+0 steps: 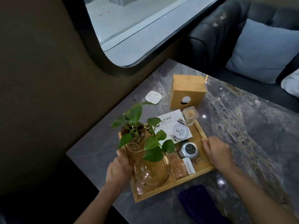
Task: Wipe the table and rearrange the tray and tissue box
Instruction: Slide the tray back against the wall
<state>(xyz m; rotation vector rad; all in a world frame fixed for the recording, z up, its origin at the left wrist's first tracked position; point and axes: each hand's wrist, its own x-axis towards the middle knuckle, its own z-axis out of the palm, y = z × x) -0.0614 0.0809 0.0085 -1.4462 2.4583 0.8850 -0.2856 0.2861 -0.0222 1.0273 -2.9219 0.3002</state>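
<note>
Behind the plant (139, 136), the left hand (119, 169) is getting half hidden at the tray (168, 194) edge, so I can't tell its grip. The right hand (217, 152) is clamping fingers over the opposite rim. The tissue box (187, 92) is sitting beyond the fingertips, on the table (242, 120).

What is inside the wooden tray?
The wooden tray holds a potted plant, glass bowl, card, small round tin, packets. Leaves cover some floor.
</note>
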